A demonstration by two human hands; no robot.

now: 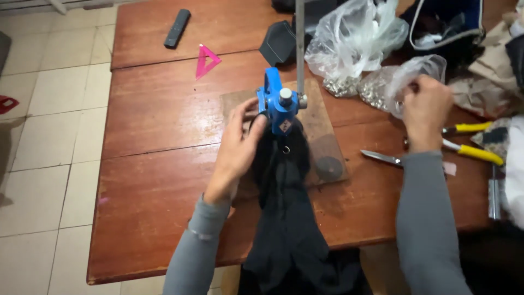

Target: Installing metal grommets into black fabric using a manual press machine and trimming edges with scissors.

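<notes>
A blue hand press [279, 104] with a long metal lever stands on a wooden board [322, 125] on the brown table [158, 142]. Black fabric [286, 207] lies under the press head and hangs over the table's near edge. My left hand [237, 150] rests on the fabric's left edge beside the press, fingers spread along it. My right hand [426, 109] reaches into a clear plastic bag of small metal pieces [390, 84], fingers pinched inside the bag's opening; what they hold is hidden.
Yellow-handled pliers [469, 152] and a second yellow-handled tool [472, 127] lie at the right. A bigger clear bag [355, 43], a black remote [177, 27], a pink triangle [206, 59] and cloth piles sit farther back. Tiled floor [49, 136] lies left.
</notes>
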